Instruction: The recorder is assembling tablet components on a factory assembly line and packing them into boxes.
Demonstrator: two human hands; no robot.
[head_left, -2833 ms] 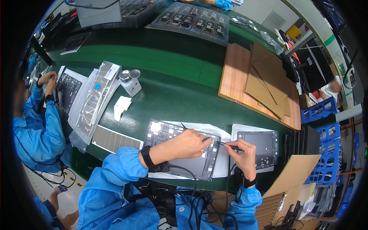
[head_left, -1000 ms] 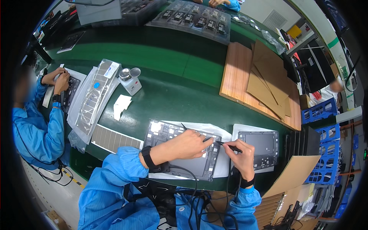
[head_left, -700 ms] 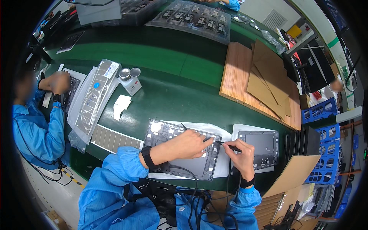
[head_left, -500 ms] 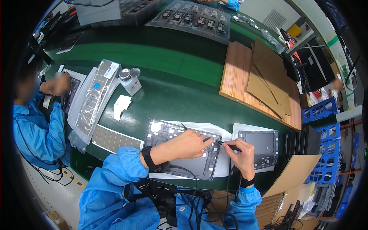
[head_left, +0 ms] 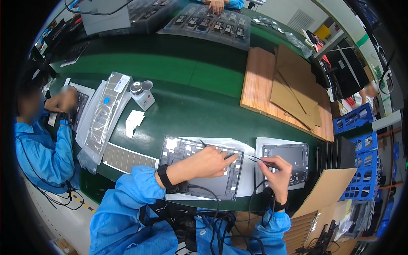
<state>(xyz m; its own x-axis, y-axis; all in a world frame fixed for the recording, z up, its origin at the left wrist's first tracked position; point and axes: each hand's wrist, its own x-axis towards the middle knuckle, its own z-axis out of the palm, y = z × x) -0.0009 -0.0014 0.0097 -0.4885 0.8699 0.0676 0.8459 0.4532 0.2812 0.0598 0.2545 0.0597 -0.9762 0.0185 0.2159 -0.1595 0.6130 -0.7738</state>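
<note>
My left hand (head_left: 212, 161) rests over a grey tablet-like device frame (head_left: 212, 187), its fingertips at the frame's upper right corner. A thin black stick-like tool (head_left: 203, 143) pokes out from under its fingers; how it is gripped is partly hidden. My right hand (head_left: 278, 174) pinches dark tweezers (head_left: 260, 160), tips pointing left, a short way off the frame's right edge. I cannot make out anything between the tips. Under the frame lies a white sheet (head_left: 247, 182). Right of my right hand, a second, smaller-looking grey device frame (head_left: 293, 155) lies on another white sheet (head_left: 265, 141).
Left on the green bench are a strip of grey stickers (head_left: 127, 158), a bagged sticker stack (head_left: 102, 114), a white bottle with a metal top (head_left: 144, 98) and white paper (head_left: 134, 123). A wooden board with cardboard (head_left: 293, 89) stands right. Co-workers sit left and across, by a parts tray (head_left: 208, 27).
My right hand has drawn the tweezers to the right, away from my left fingertips and the frame. My left hand stays nearly still. Across the bench, a co-worker's hand has come over the parts tray.
</note>
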